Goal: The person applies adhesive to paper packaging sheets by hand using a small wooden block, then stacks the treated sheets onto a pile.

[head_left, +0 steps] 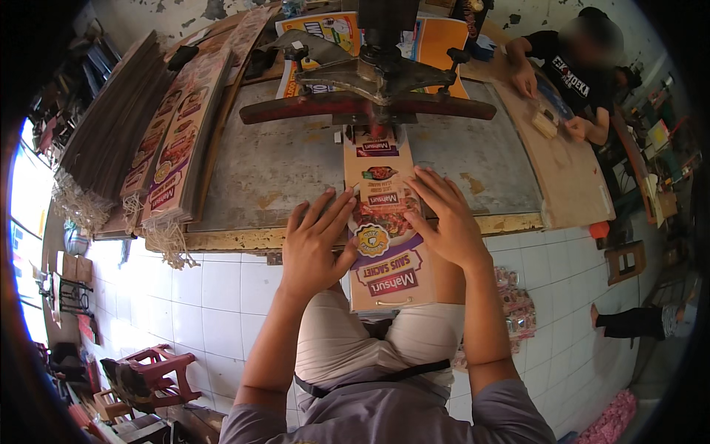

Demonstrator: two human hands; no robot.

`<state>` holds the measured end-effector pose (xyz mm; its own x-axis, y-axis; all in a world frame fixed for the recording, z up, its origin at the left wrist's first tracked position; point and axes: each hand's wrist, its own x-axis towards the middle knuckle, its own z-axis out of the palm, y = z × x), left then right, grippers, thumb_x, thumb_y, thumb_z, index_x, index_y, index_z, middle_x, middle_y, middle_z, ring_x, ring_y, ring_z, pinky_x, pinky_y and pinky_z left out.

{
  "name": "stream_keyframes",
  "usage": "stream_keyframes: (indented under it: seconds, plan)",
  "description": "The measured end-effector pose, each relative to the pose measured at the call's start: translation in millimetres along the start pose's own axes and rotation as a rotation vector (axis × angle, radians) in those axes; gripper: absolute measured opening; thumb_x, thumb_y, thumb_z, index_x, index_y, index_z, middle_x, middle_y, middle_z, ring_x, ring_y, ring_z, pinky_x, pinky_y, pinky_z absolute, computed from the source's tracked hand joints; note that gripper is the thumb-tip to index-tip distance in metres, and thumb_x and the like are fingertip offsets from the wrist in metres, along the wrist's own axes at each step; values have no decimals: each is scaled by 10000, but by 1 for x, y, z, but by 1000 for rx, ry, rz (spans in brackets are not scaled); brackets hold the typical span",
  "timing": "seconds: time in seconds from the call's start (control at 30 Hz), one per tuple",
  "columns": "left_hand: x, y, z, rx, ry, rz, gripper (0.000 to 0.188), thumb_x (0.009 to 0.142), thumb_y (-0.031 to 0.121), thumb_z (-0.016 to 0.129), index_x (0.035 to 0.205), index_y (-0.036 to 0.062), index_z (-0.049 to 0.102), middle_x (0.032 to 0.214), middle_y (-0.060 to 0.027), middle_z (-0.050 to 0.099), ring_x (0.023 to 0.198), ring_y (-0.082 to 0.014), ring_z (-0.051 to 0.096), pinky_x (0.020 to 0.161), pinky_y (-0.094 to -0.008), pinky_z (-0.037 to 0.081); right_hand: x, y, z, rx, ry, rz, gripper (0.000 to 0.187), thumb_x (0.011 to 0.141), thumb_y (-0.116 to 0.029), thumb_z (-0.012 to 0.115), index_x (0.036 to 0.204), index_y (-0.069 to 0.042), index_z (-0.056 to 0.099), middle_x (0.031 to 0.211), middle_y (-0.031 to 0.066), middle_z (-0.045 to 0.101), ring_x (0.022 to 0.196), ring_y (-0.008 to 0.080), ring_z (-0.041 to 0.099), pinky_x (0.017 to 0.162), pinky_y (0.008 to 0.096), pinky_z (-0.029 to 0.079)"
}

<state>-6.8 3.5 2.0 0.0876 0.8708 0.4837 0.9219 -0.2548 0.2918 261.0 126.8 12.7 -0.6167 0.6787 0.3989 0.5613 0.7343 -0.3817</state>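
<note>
A long printed cardboard strip [388, 255] lies on the worktable, its near end jutting past the front edge over my lap. A short cord is fixed near that end. The far end runs up to the press [384, 96] and disappears beneath its dark red crossbar. My left hand [318, 240] rests along the strip's left edge, fingers spread and flat, thumb pointing inward. On the opposite edge is my right hand [447, 218], its fingers stretched out and its thumb lying on the printed face. Neither hand is closed around the strip.
Stacks of printed strips [181, 152] with white cords fill the table's left side, beside a stack of dark-edged strips [111, 111]. Colourful printed sheets [436, 44] lie behind the press. At right, a person [577, 74] handles a small block [546, 122]. A red stool [159, 374] stands lower left.
</note>
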Motion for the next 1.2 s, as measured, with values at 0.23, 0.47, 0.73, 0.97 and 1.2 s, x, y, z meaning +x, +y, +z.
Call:
stream_keyframes:
  seconds: [0.23, 0.47, 0.73, 0.97, 1.2]
  plan:
    - [0, 0, 1, -17, -19, -11, 657, 925, 256, 679, 1560, 90, 649, 1664, -58, 611, 1562, -316, 519, 1273, -578, 364, -1, 1, 0, -5, 3, -5, 615, 1053, -378, 748, 1574, -78, 617, 1693, 169, 533, 1607, 339, 457, 1337, 547, 334]
    - [1, 1, -2, 4, -2, 0, 596, 948, 279, 717, 1506, 73, 685, 1639, -47, 632, 1531, -310, 552, 1247, -577, 400, -2, 0, 1, -26, 8, -10, 625, 1056, -379, 743, 1582, -71, 603, 1695, 177, 527, 1604, 346, 457, 1332, 550, 339]
    - [0, 2, -2, 1, -9, -1, 605, 947, 282, 712, 1513, 72, 679, 1647, -39, 625, 1538, -309, 544, 1253, -580, 396, -2, -1, 0, -22, 9, -10, 610, 1058, -380, 742, 1566, -67, 614, 1692, 166, 531, 1601, 337, 462, 1328, 548, 348]
    - [0, 3, -3, -35, -28, -22, 645, 927, 246, 689, 1550, 83, 655, 1669, -55, 605, 1568, -323, 515, 1277, -585, 364, -2, 1, 2, -37, 17, -9, 611, 1065, -392, 733, 1572, -74, 613, 1690, 165, 534, 1606, 334, 455, 1332, 544, 346]
    - [-1, 1, -1, -31, -23, -12, 630, 938, 257, 691, 1540, 74, 659, 1669, -50, 605, 1566, -331, 516, 1278, -592, 364, -2, 3, 2, -35, 4, -9, 617, 1073, -397, 719, 1588, -78, 601, 1696, 165, 528, 1607, 338, 453, 1340, 545, 331]
